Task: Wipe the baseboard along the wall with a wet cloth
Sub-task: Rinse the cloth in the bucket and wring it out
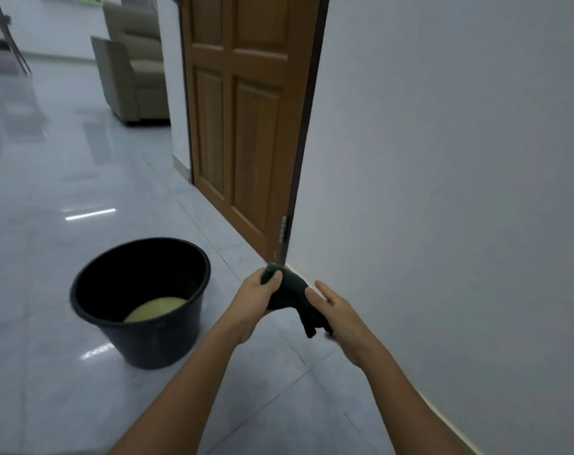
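The left hand's grip (257,295) closes round the bunched dark green cloth (290,295); the right hand (336,310) rests half-open against it. Wiping looks unstarted: the pale baseboard strip (443,418) runs toward five o'clock, the round black plastic bucket (141,303) at nine.

Colours I note, near to far

Dark green cloth (287,292); black bucket (141,303); pale grey glossy floor (49,405); brown panelled door (246,110); beige armchair (131,70).
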Action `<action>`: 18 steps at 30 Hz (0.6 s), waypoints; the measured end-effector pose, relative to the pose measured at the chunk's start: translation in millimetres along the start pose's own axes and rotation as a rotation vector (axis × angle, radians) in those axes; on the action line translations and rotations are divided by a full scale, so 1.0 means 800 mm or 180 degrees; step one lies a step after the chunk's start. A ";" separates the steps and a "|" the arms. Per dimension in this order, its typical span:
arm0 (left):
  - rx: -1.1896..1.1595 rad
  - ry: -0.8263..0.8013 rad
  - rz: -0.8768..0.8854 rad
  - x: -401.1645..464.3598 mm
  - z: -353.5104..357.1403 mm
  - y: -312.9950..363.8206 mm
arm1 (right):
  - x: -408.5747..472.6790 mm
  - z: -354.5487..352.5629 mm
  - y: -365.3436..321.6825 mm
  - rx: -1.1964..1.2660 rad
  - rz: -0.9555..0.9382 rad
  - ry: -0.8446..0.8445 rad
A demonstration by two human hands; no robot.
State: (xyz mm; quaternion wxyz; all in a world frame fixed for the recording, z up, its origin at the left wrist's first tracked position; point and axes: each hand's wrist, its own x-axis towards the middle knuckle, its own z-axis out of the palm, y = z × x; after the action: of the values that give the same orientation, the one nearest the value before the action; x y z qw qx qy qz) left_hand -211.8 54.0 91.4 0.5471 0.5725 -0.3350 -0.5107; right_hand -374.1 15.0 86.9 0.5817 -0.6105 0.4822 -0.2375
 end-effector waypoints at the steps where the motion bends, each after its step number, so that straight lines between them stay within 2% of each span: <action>1: 0.0036 0.0091 0.0076 -0.011 -0.006 0.004 | -0.007 0.007 -0.003 0.0236 0.0186 -0.0229; 4: 0.0297 0.0401 0.0294 -0.043 -0.031 0.014 | -0.025 0.032 -0.019 0.0758 0.0089 -0.0358; 9: 0.0341 0.1084 0.0689 -0.093 -0.066 0.023 | -0.037 0.079 -0.065 -0.0121 -0.0373 0.0154; 12: 0.0027 0.1557 0.0834 -0.108 -0.079 0.033 | -0.044 0.102 -0.087 0.0347 -0.0154 -0.0373; 14: 0.0112 0.1828 0.0917 -0.114 -0.091 0.045 | -0.044 0.109 -0.099 0.0415 -0.0003 -0.0742; 16: 0.0258 0.1873 0.1043 -0.117 -0.106 0.052 | -0.037 0.115 -0.109 0.0432 -0.0058 -0.0784; 18: 0.0454 0.1812 0.1099 -0.118 -0.118 0.057 | -0.028 0.123 -0.120 0.0482 -0.0141 -0.0563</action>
State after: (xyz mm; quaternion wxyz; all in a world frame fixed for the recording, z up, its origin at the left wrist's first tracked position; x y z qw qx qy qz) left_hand -138.0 161.9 144.8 0.6556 0.6638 -0.2956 -0.2055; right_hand -270.2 68.4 162.2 0.6610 -0.5939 0.3960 -0.2314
